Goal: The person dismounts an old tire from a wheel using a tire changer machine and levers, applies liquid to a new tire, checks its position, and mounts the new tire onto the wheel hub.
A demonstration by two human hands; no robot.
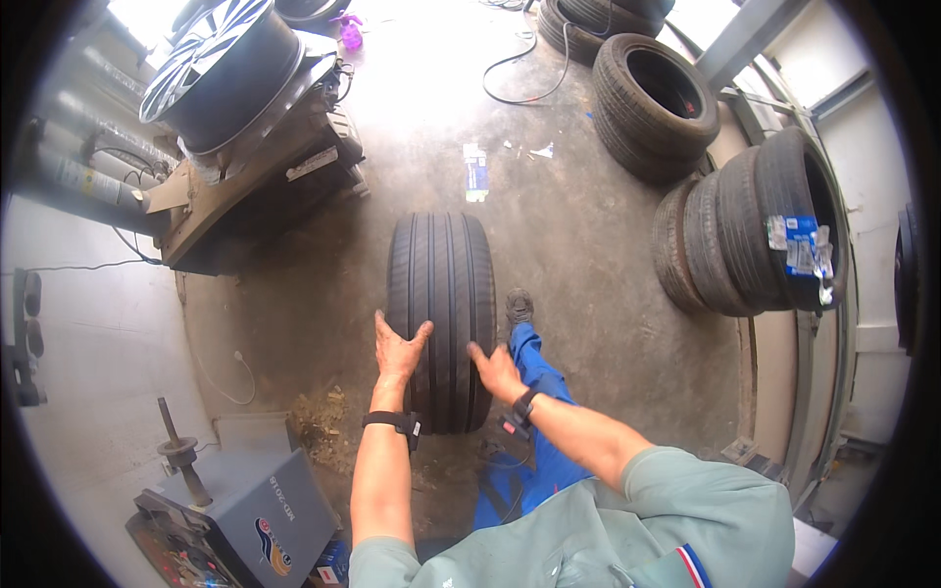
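Note:
A black tyre (441, 265) stands upright on its tread on the floor in front of me, its grooved tread facing up at me. My left hand (400, 351) grips its left edge, thumb over the tread and fingers along the left side. At the right edge, my right hand (498, 370) holds it with the thumb on the tread; the other fingers are mostly hidden. My right shoe (520, 306) is on the floor just right of the tyre.
At upper left, an alloy wheel (230, 88) lies on a tyre-changing machine (265, 181). A grey machine with a shaft (260, 505) stands at lower left. Stacked tyres (652, 103) and a row of tyres (730, 230) line the right. A hose (520, 100) and paper scraps (475, 171) lie ahead.

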